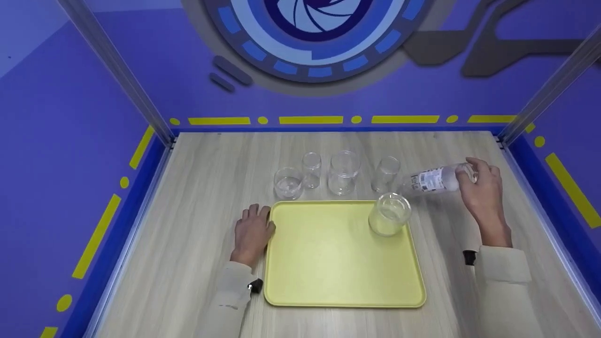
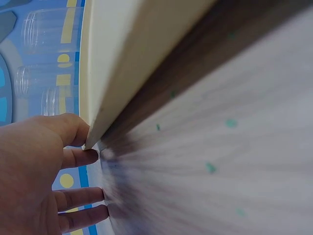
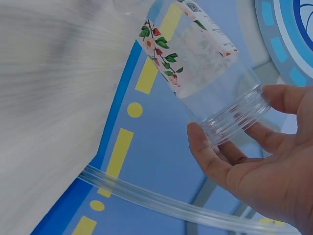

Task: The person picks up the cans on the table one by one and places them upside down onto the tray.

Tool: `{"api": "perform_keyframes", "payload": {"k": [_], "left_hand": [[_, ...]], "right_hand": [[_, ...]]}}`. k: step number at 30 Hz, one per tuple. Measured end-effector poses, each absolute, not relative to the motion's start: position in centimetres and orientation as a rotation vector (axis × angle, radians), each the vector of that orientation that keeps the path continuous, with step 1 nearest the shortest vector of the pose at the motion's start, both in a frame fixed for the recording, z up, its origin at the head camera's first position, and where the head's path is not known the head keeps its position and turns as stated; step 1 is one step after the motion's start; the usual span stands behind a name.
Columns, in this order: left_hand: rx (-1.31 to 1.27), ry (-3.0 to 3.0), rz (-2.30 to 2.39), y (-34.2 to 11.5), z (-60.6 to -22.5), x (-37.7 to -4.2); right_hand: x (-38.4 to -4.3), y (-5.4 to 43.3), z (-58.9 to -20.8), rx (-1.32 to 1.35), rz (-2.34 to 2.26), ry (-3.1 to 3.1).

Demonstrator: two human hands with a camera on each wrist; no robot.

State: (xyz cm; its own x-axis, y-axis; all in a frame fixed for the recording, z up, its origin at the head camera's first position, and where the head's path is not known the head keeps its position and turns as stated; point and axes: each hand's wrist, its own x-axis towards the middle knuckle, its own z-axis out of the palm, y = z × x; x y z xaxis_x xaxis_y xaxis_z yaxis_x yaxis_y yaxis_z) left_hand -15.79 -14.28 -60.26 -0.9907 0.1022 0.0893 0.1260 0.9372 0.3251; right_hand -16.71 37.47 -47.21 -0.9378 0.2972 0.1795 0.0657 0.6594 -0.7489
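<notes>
A yellow tray [image 1: 338,263] lies on the table, and my left hand [image 1: 251,234] is at its upper left edge. In the left wrist view, the thumb and index finger pinch the tray rim [image 2: 90,132]. My right hand [image 1: 483,195] holds a clear plastic jar [image 1: 434,180] tilted on its side, to the right of the tray. The right wrist view shows the fingers gripping the threaded mouth of this jar [image 3: 205,73], which carries a floral label [image 3: 164,54]. Another clear jar [image 1: 389,218] stands in the tray's upper right corner.
Behind the tray stand several clear containers: a low wide one [image 1: 288,184], a slim one [image 1: 311,171], a larger one [image 1: 344,173] and another slim one [image 1: 386,174]. Blue panels [image 1: 300,105] with metal corner posts [image 1: 127,80] bound the wooden table [image 1: 188,188].
</notes>
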Motion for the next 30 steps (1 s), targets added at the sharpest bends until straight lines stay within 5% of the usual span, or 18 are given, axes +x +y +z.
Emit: {"api": "perform_keyframes", "payload": {"k": [30], "left_hand": [[-0.156, -3.019, -0.549, -14.1, -60.0, -15.6]], "right_hand": [[-15.0, 38.4, -47.8, -0.577, 1.392, -2.495]]}}
